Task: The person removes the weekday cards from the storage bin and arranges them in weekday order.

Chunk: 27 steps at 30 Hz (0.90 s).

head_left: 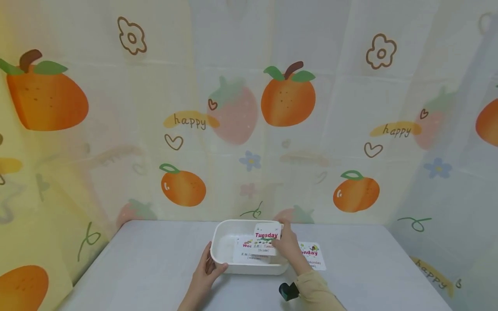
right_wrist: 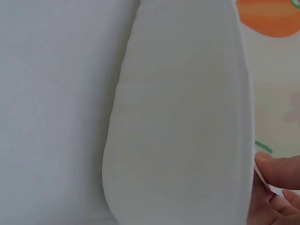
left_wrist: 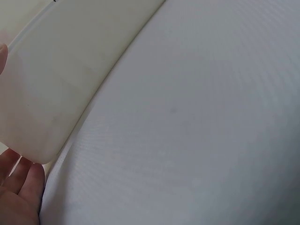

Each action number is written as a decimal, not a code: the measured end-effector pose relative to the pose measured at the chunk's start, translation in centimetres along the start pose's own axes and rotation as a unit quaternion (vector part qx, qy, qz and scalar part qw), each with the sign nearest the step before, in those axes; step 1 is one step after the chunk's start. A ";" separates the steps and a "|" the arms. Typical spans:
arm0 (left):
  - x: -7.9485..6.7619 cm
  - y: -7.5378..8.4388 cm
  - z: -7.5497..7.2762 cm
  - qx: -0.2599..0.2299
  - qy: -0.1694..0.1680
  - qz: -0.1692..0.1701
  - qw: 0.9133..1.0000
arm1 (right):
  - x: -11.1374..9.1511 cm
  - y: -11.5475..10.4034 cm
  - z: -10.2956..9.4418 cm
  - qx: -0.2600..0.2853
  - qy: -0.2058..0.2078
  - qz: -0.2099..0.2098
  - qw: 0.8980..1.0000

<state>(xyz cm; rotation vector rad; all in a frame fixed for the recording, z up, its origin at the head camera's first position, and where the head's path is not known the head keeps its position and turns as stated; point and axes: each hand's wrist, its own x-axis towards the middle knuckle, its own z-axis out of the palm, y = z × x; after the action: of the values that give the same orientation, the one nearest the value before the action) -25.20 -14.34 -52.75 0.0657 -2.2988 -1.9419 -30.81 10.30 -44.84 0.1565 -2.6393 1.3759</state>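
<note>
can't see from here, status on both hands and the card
Left hand gripping white tray. Right hand pinching Tuesday card. Nothing visibly blocking the card.

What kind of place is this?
Maybe a little learning corner, though I can't be sure: there's a fruit-print cloth behind a table, and a Tuesday card.

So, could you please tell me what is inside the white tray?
The "We..." card shows inside the white tray, partly covered by the Tuesday card; anything beneath is hidden.
</note>
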 end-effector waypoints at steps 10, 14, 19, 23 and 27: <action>-0.1 0.2 0.0 0.002 -0.002 0.006 1.000 | -1.9 2.0 -2.9 0.120 0.008 0.027 0.992; -0.2 0.3 0.0 0.001 0.002 0.004 1.000 | -2.7 3.7 -4.0 0.176 0.012 0.070 0.982; -0.1 0.2 0.1 0.000 0.001 -0.010 1.000 | -3.6 5.6 -6.0 0.210 0.030 0.111 0.971; 0.0 0.1 0.1 0.001 0.005 -0.014 1.000 | -4.0 6.7 -8.0 0.198 0.045 0.121 0.972; -0.1 0.3 0.0 -0.003 0.004 -0.003 1.000 | -4.2 8.2 -10.0 0.181 0.055 0.133 0.973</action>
<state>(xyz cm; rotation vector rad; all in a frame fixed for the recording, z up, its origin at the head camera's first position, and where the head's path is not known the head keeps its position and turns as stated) -25.06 -14.27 -52.48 0.0788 -2.2913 -1.9471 -27.11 23.28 -46.56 -0.2340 -2.3595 1.8851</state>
